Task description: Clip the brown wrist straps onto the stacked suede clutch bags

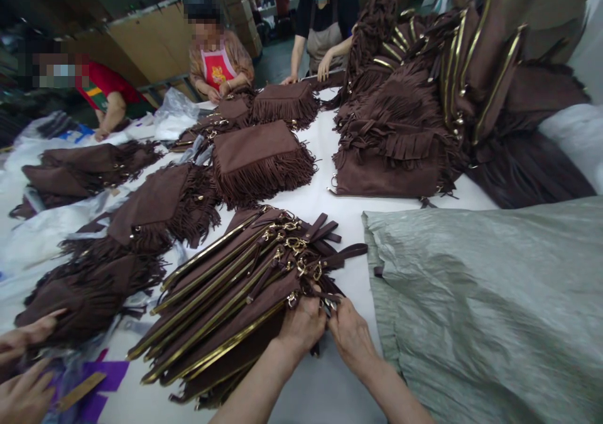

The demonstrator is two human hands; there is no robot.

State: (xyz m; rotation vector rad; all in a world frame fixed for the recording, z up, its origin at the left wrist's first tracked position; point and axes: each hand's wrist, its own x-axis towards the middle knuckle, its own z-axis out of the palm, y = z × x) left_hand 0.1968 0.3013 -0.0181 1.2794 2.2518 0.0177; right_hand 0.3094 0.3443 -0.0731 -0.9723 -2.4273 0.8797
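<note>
Several brown zippered pouches [271, 294] lie overlapped in a slanted row on the white bench [325, 191], directly before us. Our left hand [304, 320] and right hand [351, 333] meet at the row's right end; each grip is pinched on a metal clasp [328, 303]. We locate loop straps [349, 254] projecting rightward from the pouches, a grey-green woven sheet [490, 286] right of our hands, and fringed bags [259, 151] beyond. A co-worker's hand [32, 335] is at far left.
</note>
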